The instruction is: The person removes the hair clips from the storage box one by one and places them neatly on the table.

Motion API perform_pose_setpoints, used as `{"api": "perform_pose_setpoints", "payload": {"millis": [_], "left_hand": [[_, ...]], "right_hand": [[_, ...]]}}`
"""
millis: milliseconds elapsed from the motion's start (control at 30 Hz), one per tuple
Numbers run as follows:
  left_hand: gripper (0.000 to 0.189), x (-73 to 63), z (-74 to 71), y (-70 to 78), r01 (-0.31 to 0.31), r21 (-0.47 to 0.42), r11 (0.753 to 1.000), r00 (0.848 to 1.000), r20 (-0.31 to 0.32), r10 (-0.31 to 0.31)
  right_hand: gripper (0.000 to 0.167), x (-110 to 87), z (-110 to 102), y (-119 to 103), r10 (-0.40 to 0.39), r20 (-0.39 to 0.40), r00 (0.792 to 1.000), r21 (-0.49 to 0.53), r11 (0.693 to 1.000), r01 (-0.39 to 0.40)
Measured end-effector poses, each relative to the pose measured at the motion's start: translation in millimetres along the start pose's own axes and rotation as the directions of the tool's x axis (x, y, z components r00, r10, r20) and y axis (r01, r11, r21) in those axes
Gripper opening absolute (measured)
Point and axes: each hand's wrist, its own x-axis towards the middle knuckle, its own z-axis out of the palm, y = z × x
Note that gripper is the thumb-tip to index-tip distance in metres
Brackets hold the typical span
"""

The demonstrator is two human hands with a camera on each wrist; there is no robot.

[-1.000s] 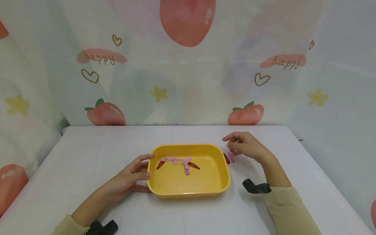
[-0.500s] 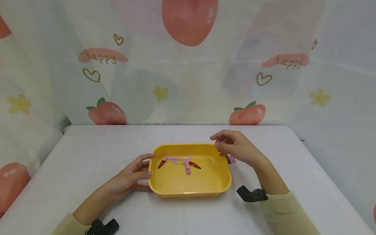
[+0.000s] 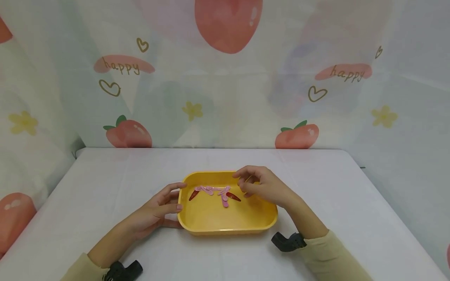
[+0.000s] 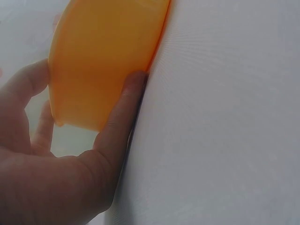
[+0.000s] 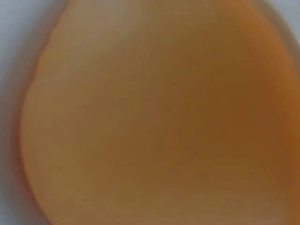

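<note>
A yellow plastic tray (image 3: 225,224) sits on the table, and inside it lie several pink hair clips (image 3: 209,190) with a red hair clip (image 3: 193,195) on the left and another red hair clip (image 3: 233,196) on the right. My left hand (image 3: 156,210) holds the tray's left end, thumb on the near side and fingers toward the far side; the left wrist view shows the same hold. Over the tray's right half, my right hand (image 3: 261,185) hangs with loosely bent fingers, fingertips near the right red clip, with nothing seen between them. Blurred yellow tray fills the right wrist view.
A white cloth (image 3: 105,175) covers the table. Behind it hangs a patterned curtain (image 3: 225,89). Each wrist wears a black camera, one at the left (image 3: 123,271) and one at the right (image 3: 289,242).
My right hand has moved left from beyond the tray's right rim to over its inside. The red and pink clips outside that rim are now hidden behind it. My left hand stays put.
</note>
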Motion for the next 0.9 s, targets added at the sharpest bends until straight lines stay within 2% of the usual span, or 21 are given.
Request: {"api": "perform_pose_setpoints", "payload": {"millis": [133, 233, 367, 733, 900], "left_hand": [[0.06, 0.4, -0.7, -0.3, -0.003, -0.002, 1.0, 1.0, 0.007, 0.003], [0.06, 0.4, -0.9, -0.6, -0.003, -0.007, 1.0, 1.0, 0.007, 0.003], [0.061, 0.5, -0.7, -0.4, -0.002, 0.0, 1.0, 1.0, 0.002, 0.002], [0.061, 1.0, -2.0, -0.3, -0.007, -0.002, 1.0, 1.0, 0.008, 0.007], [0.061, 1.2, -2.4, -0.8, -0.007, -0.011, 1.0, 1.0, 0.008, 0.007]], "right_hand": [[0.028, 4.2, 10.6, 6.8, -0.021, 0.018, 1.0, -0.012, 1.0, 0.021], [0.027, 7.0, 18.0, 11.0, -0.053, -0.006, 0.999, -0.12, 0.991, 0.052], [0.027, 9.3, 25.4, 13.1, -0.092, -0.028, 0.995, -0.268, 0.96, 0.081], [0.038, 12.4, 35.1, 17.2, -0.099, -0.008, 0.995, -0.412, 0.907, 0.087], [0.033, 12.7, 39.3, 18.0, -0.076, -0.009, 0.997, -0.509, 0.859, 0.06]]}}
